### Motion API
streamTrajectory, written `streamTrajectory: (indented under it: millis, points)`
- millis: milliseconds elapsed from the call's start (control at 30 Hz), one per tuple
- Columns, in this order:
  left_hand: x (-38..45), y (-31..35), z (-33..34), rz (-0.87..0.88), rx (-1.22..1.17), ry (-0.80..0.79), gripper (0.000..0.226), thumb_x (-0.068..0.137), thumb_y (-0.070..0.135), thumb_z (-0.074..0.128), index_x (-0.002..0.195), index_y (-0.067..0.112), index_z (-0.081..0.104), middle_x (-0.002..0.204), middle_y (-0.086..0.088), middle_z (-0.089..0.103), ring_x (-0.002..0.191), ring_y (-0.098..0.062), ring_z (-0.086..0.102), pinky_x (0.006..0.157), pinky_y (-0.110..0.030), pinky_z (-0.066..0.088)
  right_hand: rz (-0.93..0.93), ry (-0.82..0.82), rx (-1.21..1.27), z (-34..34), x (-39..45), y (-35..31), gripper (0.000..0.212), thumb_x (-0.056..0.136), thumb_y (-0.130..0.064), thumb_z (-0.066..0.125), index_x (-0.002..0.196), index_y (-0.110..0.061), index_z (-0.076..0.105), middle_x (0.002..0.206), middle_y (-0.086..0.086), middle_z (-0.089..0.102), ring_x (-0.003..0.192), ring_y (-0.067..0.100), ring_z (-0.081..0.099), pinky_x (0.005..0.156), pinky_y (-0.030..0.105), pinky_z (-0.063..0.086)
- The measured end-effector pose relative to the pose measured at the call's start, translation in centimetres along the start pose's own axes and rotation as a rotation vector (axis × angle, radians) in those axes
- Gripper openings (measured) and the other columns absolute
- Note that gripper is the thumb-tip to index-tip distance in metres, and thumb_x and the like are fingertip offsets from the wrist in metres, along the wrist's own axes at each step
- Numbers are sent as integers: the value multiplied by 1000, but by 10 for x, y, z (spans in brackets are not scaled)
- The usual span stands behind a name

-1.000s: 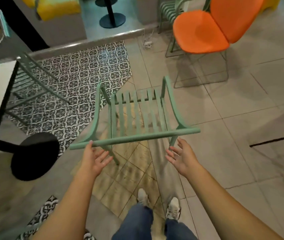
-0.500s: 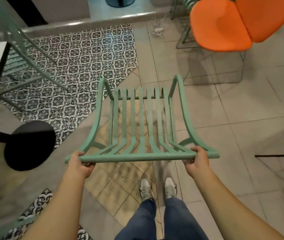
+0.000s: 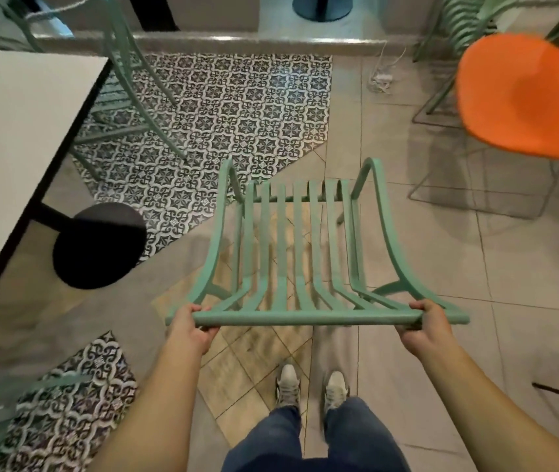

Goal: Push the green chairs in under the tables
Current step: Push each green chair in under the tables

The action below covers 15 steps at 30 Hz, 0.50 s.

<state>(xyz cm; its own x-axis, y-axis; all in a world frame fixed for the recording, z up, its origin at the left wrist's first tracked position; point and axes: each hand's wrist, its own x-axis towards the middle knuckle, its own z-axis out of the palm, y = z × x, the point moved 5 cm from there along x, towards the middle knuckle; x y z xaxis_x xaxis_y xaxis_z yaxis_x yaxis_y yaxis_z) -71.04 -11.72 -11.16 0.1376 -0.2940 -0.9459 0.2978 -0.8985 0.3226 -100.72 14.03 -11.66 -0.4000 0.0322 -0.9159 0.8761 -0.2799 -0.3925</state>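
Note:
A green slatted metal chair (image 3: 300, 253) stands in front of me on the tiled floor, its back towards me. My left hand (image 3: 191, 327) grips the left end of its top rail and my right hand (image 3: 422, 327) grips the right end. A white table (image 3: 16, 137) with a black edge and a round black base (image 3: 97, 245) stands to the left of the chair. Another green chair (image 3: 128, 80) sits at the far side of that table, partly hidden by the tabletop.
An orange chair (image 3: 516, 97) on a wire frame stands at the right. A raised step (image 3: 254, 40) runs across the back. A white cable (image 3: 382, 74) lies on the floor near it. My feet (image 3: 312, 386) are just behind the chair.
Both hands closed on the chair's top rail, having been open just behind it. The white table now fills more of the left side of the view.

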Motion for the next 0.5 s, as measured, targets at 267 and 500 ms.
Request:
streamTrajectory:
  millis: [267, 500]
  points:
    - [-9, -13, -7, -3, -230, 78, 27, 85, 0, 50, 112, 1, 48, 116, -16, 54, 116, -32, 56, 84, -48, 49, 22, -122, -228, 67, 7, -28, 8, 83, 1, 43, 81, -6, 44, 111, 17, 55, 104, 32, 59, 102, 42, 46]
    - [-25, -42, 34, 31, -413, 98, 4, 91, 2, 47, 91, -1, 49, 116, -18, 53, 127, -33, 48, 102, -48, 42, 32, -237, -461, 146, 29, -81, 5, 85, -1, 47, 86, -6, 47, 112, 17, 57, 100, 32, 61, 98, 44, 49]
